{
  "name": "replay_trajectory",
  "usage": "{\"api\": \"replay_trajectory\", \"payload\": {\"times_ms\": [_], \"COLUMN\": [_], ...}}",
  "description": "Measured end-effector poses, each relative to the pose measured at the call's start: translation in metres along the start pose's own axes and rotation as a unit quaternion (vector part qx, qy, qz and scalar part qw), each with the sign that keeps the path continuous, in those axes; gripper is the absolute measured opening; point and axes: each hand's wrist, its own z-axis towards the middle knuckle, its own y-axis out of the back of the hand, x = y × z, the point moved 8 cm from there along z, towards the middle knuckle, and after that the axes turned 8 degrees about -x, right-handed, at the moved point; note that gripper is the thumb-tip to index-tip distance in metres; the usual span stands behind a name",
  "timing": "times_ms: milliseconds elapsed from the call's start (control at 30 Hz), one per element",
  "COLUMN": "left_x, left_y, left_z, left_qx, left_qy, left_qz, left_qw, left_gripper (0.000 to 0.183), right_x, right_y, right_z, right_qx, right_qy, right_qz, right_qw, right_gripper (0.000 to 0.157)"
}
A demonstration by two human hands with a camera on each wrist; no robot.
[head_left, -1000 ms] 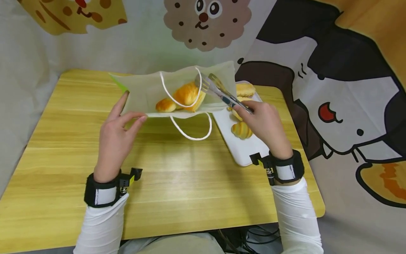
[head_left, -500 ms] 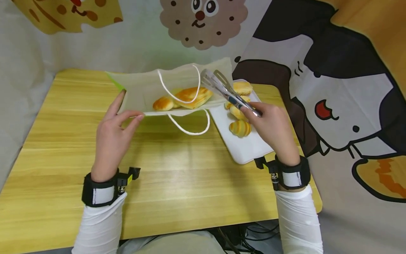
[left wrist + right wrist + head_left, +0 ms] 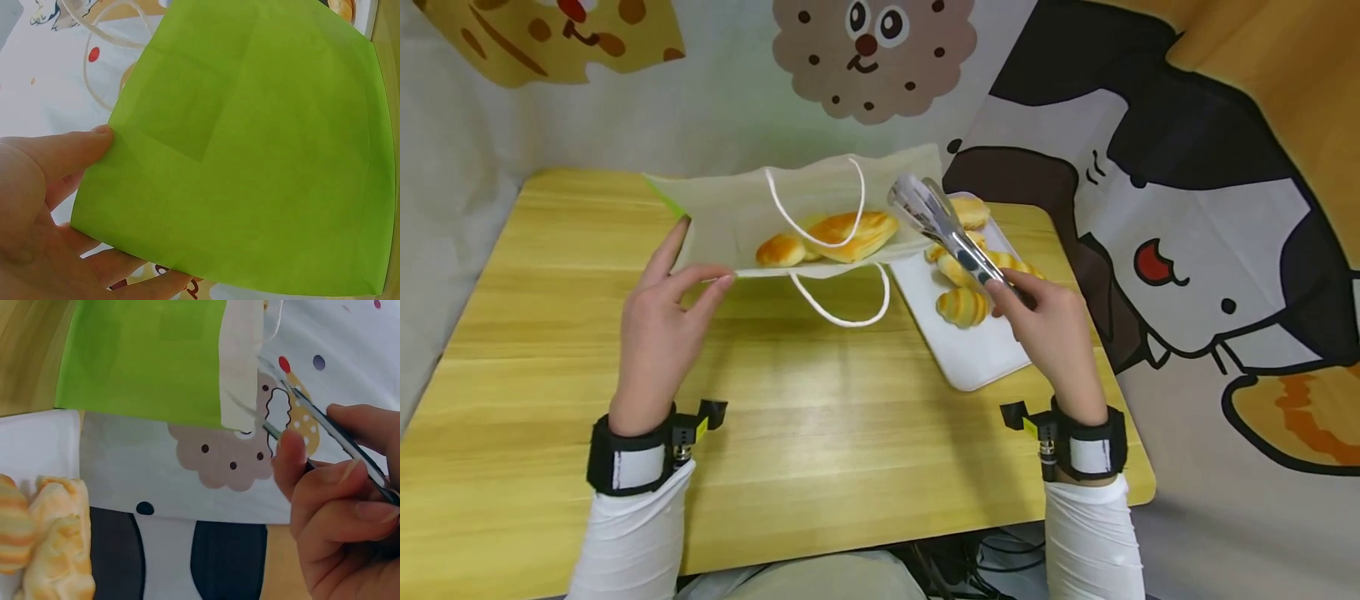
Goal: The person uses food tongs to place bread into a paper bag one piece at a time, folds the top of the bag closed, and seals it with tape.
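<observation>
A paper bag [image 3: 722, 221], green outside and pale inside, stands with its mouth towards me and white cord handles at both long rims. My left hand [image 3: 662, 333] holds its left rim; in the left wrist view the thumb lies on the edge of the green side [image 3: 250, 156]. Inside lie a long golden bread [image 3: 868, 233] and a smaller round bun [image 3: 778, 250]. My right hand [image 3: 1052, 321] grips metal tongs [image 3: 962, 246], whose tips stand at the bag's right end with nothing between them.
A white tray [image 3: 973, 367] on the wooden table [image 3: 820, 433] lies right of the bag. Several breads are on it, including a striped roll [image 3: 962, 307] and one at the far end [image 3: 972, 212]. A cartoon-printed cloth [image 3: 715, 100] hangs behind the table.
The tongs have drawn out of the bag to the right, letting go of the long bread, which has dropped from a raised tilt to lie beside the bun. My left hand keeps its hold.
</observation>
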Motion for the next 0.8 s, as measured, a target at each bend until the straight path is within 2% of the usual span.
{"api": "replay_trajectory", "payload": {"times_ms": [100,200,433,667,800], "left_x": [0.0,0.0,0.0,0.001,0.001], "left_y": [0.0,0.0,0.0,0.001,0.002], "left_z": [-0.001,-0.001,-0.001,-0.002,-0.002], "left_qx": [0.003,0.004,0.002,-0.001,-0.006], "left_qy": [0.002,0.004,0.002,0.0,-0.004], "left_qz": [0.003,0.003,0.003,-0.004,-0.005], "left_qw": [1.0,1.0,1.0,1.0,1.0], "left_gripper": [0.021,0.021,0.021,0.02,0.02], "right_x": [-0.008,-0.015,-0.025,-0.037,-0.047], "right_y": [0.002,0.003,-0.002,-0.008,-0.011], "right_z": [-0.007,-0.016,-0.037,-0.055,-0.063], "right_qx": [-0.025,-0.057,-0.11,-0.128,-0.149], "right_qy": [-0.019,-0.038,-0.071,-0.109,-0.137], "right_qz": [0.037,0.092,0.233,0.281,0.319], "right_qw": [0.999,0.993,0.964,0.945,0.926], "right_gripper": [0.042,0.036,0.025,0.025,0.027]}}
